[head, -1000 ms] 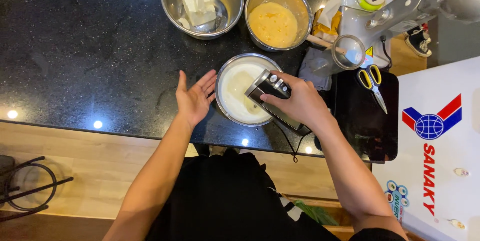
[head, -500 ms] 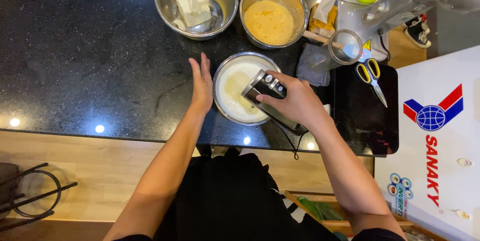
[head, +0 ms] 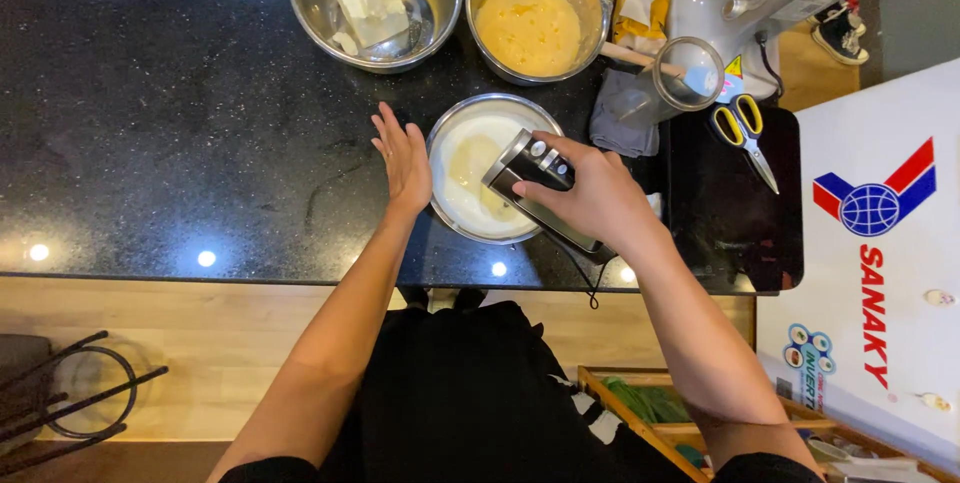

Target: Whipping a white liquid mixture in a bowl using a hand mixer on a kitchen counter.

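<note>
A steel bowl [head: 452, 133] of white cream sits near the front edge of the black counter [head: 180, 123]. My right hand [head: 590, 198] grips a dark hand mixer [head: 530, 178] held over the bowl, its cord trailing off the counter edge. My left hand [head: 403, 158] rests flat against the bowl's left side, fingers straight and together.
Behind stand a steel bowl with pale blocks [head: 372, 3] and a steel bowl of yellow batter [head: 530, 23]. To the right lie a grey cloth [head: 618, 123], a measuring cup [head: 680, 83], yellow-handled scissors [head: 745, 133] and a white chest appliance [head: 880, 243]. A wooden crate [head: 660, 413] sits on the floor.
My left hand has swung from lying open on the counter to standing upright against the bowl's left side. The mixer and right hand stay in place.
</note>
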